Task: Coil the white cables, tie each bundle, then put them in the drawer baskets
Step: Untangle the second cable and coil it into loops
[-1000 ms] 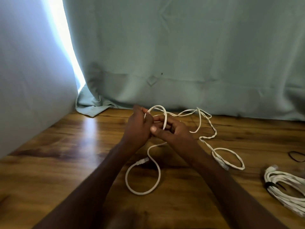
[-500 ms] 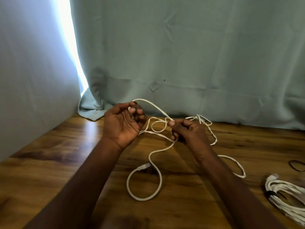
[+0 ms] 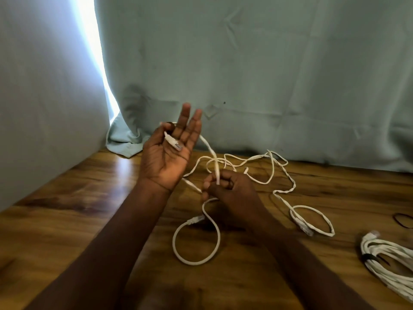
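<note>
A loose white cable (image 3: 283, 186) sprawls in tangled loops across the wooden table (image 3: 67, 220). My left hand (image 3: 169, 151) is raised palm up, thumb and forefinger pinching one plug end of the cable (image 3: 173, 142) while the other fingers stretch straight. My right hand (image 3: 225, 186) sits lower, near the table, fingers curled round a strand of the same cable. A second plug (image 3: 196, 219) lies below the right hand at the top of a round loop. A third plug (image 3: 302, 227) lies to the right.
A coiled white cable bundle (image 3: 388, 262) tied with a dark band lies at the right edge. A thin black tie loop (image 3: 403, 220) rests behind it. Pale green curtains (image 3: 268, 74) hang along the table's back and left sides.
My left hand has risen and turned palm up, its fingers spreading straight with the plug end pinched. My right hand has dropped toward the table, still gripping the strand.
</note>
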